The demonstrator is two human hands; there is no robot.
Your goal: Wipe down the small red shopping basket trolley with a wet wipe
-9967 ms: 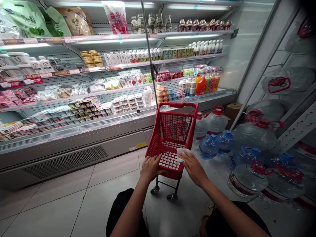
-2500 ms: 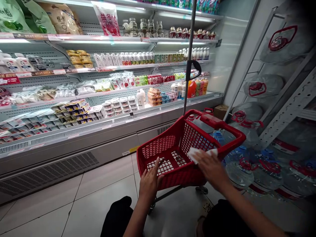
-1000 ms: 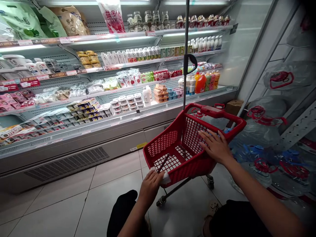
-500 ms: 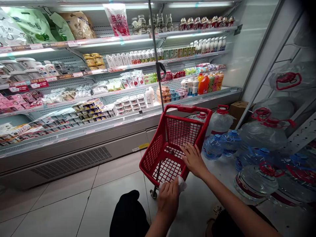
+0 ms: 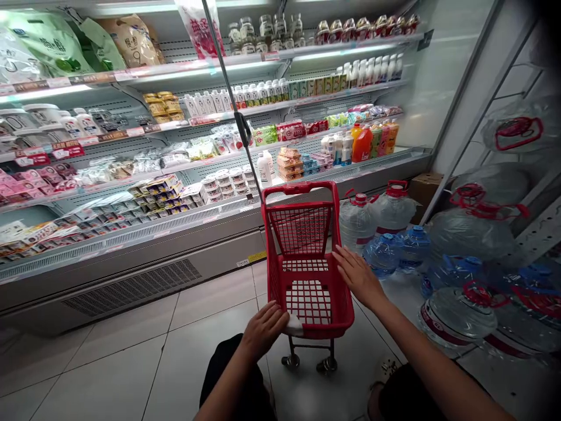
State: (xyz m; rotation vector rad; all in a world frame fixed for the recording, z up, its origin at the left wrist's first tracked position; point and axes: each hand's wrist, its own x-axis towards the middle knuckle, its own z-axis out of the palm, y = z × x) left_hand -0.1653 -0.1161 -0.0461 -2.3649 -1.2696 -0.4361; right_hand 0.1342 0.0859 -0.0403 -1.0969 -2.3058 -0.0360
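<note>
A small red shopping cart (image 5: 272, 266) with a grid basket stands before me, its narrow front turned my way. My left hand (image 5: 266, 328) is closed at the basket's near left corner, pressing a white cloth or tissue (image 5: 293, 323) against the rim. The fingers partly cover the cloth. My right hand (image 5: 360, 279) rests with stretched fingers on the basket's right side rim and appears to hold nothing. At the cart's far left corner a thin dark pole (image 5: 228, 82) rises, leaning left. Castors (image 5: 326, 365) under the cart touch the floor.
A refrigerated display case (image 5: 219, 242) with several shelves of dairy goods and drinks runs behind the cart. Large water bottles (image 5: 458, 321) and blue-capped bottles (image 5: 382, 254) stand close on the right. Pale tiles (image 5: 201, 351) cover the floor. My knees flank the near side.
The cart has swung round, its far end moving left and its near end right. The pole now leans further left. My left hand has shifted left along the rim with the cloth.
</note>
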